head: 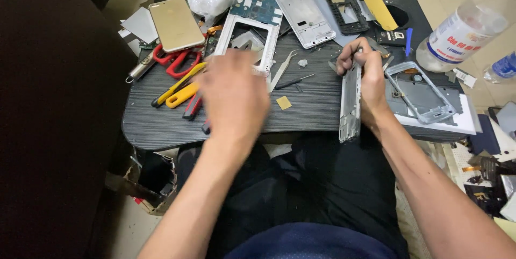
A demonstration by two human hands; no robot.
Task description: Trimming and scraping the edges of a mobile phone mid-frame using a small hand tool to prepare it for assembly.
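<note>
My right hand (pixel 367 79) grips a silver phone frame (pixel 350 103), held on edge over the front of the small dark table (pixel 312 114). My left hand (pixel 232 95) is blurred with motion and hovers over the table's left middle, beside a yellow-handled tool (pixel 181 95) and metal tweezers (pixel 281 69). Whether it holds anything is hidden by the blur. A white phone frame with a blue circuit board (pixel 252 22) lies just beyond it.
A gold phone (pixel 176 23), red-handled scissors (pixel 174 60), another white frame (pixel 303 14), a black frame (pixel 346 6) and a silver frame (pixel 419 92) crowd the table. A clear bottle (pixel 467 25) lies at the right. Scattered parts cover the floor at right.
</note>
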